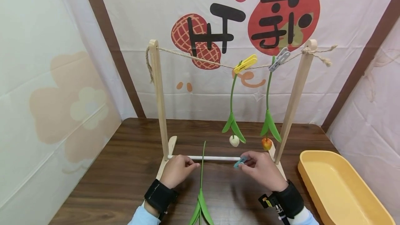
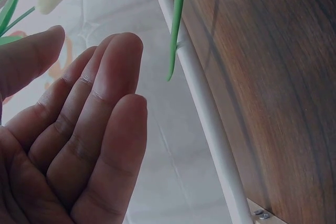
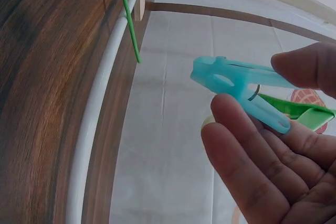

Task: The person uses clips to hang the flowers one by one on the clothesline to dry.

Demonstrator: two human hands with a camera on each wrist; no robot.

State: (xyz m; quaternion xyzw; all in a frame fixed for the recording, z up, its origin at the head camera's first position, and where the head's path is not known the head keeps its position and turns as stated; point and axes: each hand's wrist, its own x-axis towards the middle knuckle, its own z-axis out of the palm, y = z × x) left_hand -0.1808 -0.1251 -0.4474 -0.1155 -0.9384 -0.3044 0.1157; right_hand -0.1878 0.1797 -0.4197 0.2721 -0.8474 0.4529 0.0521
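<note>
A light-blue clothespin (image 3: 226,77) is pinched between the thumb and fingers of my right hand (image 1: 261,170), close to the white rod (image 1: 215,158). My left hand (image 1: 178,170) holds nothing; in the left wrist view its fingers (image 2: 118,66) are loosely bent with the thumb apart. Just right of it, the green stem (image 1: 202,169) of an artificial flower overlaps the rod; its bloom is out of frame. Two artificial tulips hang bloom-down from the rope (image 1: 193,57): a white one (image 1: 234,141) under a yellow clothespin (image 1: 245,64), an orange one (image 1: 266,143) under a grey clothespin (image 1: 279,59).
Two wooden posts, left (image 1: 160,100) and right (image 1: 295,100), carry the rope and stand on the brown table (image 1: 103,180). A yellow tray (image 1: 347,186) sits at the right. A printed curtain (image 1: 200,103) hangs behind the table.
</note>
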